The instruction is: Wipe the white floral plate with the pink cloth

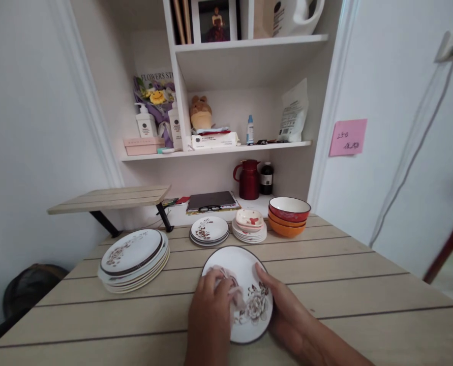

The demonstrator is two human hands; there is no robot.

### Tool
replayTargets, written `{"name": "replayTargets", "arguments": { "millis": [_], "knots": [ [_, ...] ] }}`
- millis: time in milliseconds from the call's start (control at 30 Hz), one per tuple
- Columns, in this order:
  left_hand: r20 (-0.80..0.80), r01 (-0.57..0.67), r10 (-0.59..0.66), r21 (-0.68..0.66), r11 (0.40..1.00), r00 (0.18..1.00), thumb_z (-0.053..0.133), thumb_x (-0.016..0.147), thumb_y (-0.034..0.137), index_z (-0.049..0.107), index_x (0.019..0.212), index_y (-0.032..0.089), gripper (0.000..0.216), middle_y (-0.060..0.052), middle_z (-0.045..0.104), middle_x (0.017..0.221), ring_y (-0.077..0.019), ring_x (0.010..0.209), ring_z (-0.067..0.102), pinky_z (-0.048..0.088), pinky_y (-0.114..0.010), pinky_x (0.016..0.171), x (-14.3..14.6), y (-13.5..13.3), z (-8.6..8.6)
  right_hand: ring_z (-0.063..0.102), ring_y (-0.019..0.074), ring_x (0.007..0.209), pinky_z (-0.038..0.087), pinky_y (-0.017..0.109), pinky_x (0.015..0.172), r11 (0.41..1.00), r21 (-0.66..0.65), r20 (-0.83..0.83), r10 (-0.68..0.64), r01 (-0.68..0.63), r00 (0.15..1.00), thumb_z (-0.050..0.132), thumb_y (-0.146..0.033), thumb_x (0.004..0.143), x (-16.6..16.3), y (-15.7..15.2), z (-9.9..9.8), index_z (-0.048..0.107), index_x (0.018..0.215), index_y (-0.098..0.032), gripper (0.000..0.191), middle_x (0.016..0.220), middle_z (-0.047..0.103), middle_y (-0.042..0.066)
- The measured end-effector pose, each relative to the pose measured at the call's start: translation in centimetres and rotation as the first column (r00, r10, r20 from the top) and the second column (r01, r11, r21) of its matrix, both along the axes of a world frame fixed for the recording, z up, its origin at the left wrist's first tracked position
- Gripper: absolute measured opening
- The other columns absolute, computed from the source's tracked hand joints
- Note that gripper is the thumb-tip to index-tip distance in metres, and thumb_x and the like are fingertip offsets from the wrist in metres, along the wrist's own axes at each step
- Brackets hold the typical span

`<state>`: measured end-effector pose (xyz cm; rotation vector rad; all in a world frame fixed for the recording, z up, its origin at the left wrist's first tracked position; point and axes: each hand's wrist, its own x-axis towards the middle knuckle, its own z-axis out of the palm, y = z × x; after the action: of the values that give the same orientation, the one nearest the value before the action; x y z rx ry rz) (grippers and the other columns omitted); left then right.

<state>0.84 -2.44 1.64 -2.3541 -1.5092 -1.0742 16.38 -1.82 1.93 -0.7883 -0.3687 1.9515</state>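
Held the flowered plate [252, 285] in the right hand [292, 311], over the near middle of the worktop [348, 287], face up and tipped toward the near side. Laid the right thumb across the right rim, with the other fingers tucked beneath; could not tell their spread, being hidden under the plate. Curled the left hand [212, 306] over a crumpled pale cloth [237, 297], fingers bunched close together, clutching the fabric against the left part of the plate's face. Looked stiff and glazed, most likely ceramic: judged the plate manageable in one hand, unable to bend, and liable to chip or crack on a knock. Seemed slick across the smooth white face, so offered the surest hold at the dark rim, thumb above and fingers below. Judged the cloth soft, limp and very light, easy to gather anywhere into a wad. Could not tell contact or gap between the near rim and the worktop. Saw similar hard wares farther off: a stack of large plates [134, 254] on the left, small plates [210, 230] beyond, and nested bowls [287, 219] on the far right.
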Motion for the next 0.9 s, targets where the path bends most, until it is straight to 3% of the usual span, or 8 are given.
{"name": "replayTargets", "arguments": {
  "millis": [167, 300, 433, 600, 700, 900],
  "knots": [
    [0.064, -0.055, 0.052, 0.046, 0.997, 0.997, 0.047, 0.083, 0.014, 0.063, 0.101, 0.021, 0.025, -0.009, 0.058, 0.107, -0.0232, 0.101, 0.056, 0.051, -0.042, 0.083, 0.1, -0.4, 0.1, 0.065, 0.0215, 0.086, 0.045, 0.034, 0.086, 0.997, 0.019, -0.039, 0.076, -0.075, 0.996, 0.060, -0.048, 0.077, -1.5, -1.2, -0.3, 0.059, 0.114, -0.011, 0.052, 0.093, 0.072, 0.011],
    [0.112, 0.121, -0.121, 0.001, 0.993, 0.986, 0.047, 0.080, 0.009, 0.059, 0.109, 0.019, 0.033, -0.011, 0.055, 0.116, -0.0226, 0.112, 0.051, 0.049, -0.042, 0.091, 0.9, -0.9, -0.1, 0.065, 0.0195, 0.084, 0.046, 0.031, 0.082, 0.997, 0.024, -0.045, 0.070, -0.069, 0.997, 0.062, -0.045, 0.077, -2.1, -1.5, -0.5, 0.061, 0.110, -0.012, 0.047, 0.091, 0.071, 0.009],
    [0.159, 0.248, -0.223, -0.155, 0.956, 0.962, 0.048, 0.075, 0.004, 0.054, 0.117, 0.019, 0.045, -0.010, 0.048, 0.130, -0.0216, 0.123, 0.043, 0.041, -0.043, 0.102, 1.5, -1.4, 0.0, 0.063, 0.0159, 0.070, 0.047, 0.026, 0.069, 0.999, -0.009, -0.069, 0.037, -0.037, 0.997, 0.061, -0.045, 0.078, -1.6, -1.0, -0.4, 0.062, 0.104, -0.013, 0.042, 0.081, 0.071, 0.006],
    [0.089, 0.391, -0.382, -0.273, 0.879, 0.920, 0.052, 0.075, 0.006, 0.060, 0.107, 0.021, 0.037, -0.006, 0.054, 0.128, -0.0215, 0.124, 0.044, 0.040, -0.042, 0.103, 2.0, -1.7, 0.4, 0.056, 0.0137, 0.051, 0.043, 0.026, 0.053, 0.998, -0.048, -0.119, 0.030, -0.036, 0.992, 0.053, -0.053, 0.080, 0.8, 0.5, -0.1, 0.062, 0.100, -0.009, 0.049, 0.072, 0.069, 0.007],
    [0.024, 0.360, -0.366, -0.248, 0.899, 0.930, 0.053, 0.075, 0.006, 0.062, 0.104, 0.021, 0.034, -0.006, 0.057, 0.124, -0.0228, 0.118, 0.049, 0.044, -0.043, 0.099, 1.9, -1.4, 0.5, 0.062, 0.0189, 0.062, 0.047, 0.032, 0.064, 0.999, -0.043, -0.079, -0.001, -0.002, 0.997, 0.051, -0.053, 0.080, 1.7, 1.1, -0.1, 0.060, 0.108, -0.007, 0.054, 0.082, 0.071, 0.013],
    [-0.017, 0.121, -0.122, -0.076, 0.990, 0.992, 0.055, 0.073, 0.004, 0.051, 0.123, 0.024, 0.054, -0.008, 0.057, 0.125, -0.0253, 0.117, 0.050, 0.047, -0.045, 0.094, 0.6, -0.3, -0.2, 0.065, 0.0247, 0.087, 0.044, 0.040, 0.087, 1.000, 0.021, -0.055, -0.013, 0.014, 0.998, 0.056, -0.048, 0.079, 0.7, 0.4, 0.0, 0.054, 0.121, -0.013, 0.055, 0.100, 0.070, 0.013]
  ]
}}
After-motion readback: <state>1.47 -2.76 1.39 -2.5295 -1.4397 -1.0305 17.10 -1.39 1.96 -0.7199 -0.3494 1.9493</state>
